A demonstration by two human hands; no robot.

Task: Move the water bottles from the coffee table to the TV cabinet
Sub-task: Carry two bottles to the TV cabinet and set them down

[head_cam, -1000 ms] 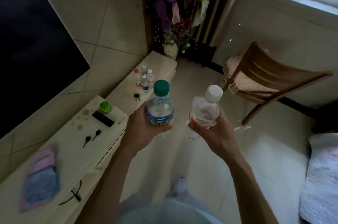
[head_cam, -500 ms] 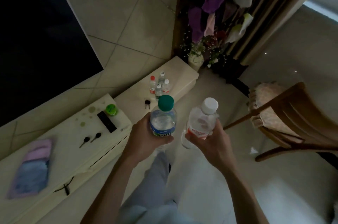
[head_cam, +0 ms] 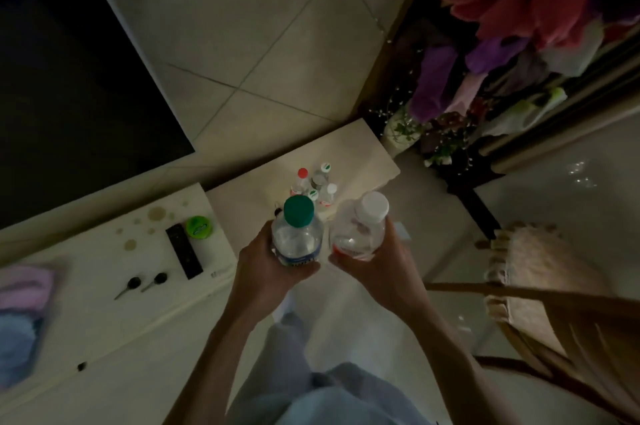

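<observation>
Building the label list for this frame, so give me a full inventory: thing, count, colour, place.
green-capped clear plastic bottle: 1, blue label, in left hand
white-capped clear plastic bottle: 1, red label, in right hand
small plastic bottles: 4 visible, red, green and white caps, clustered on cabinet's lower section
cream TV cabinet: 1, along wall, left
black remote control: 1, on cabinet
green round lid: 1, beside remote
black-headed keys: 2, on cabinet
pink and blue cloth: 1, cabinet's left end
dark TV screen: 1, on wall
flower arrangement: 1, red, purple, white, corner
wooden chair: 1, brown, right
left hand: gripping bottle
right hand: gripping bottle
</observation>
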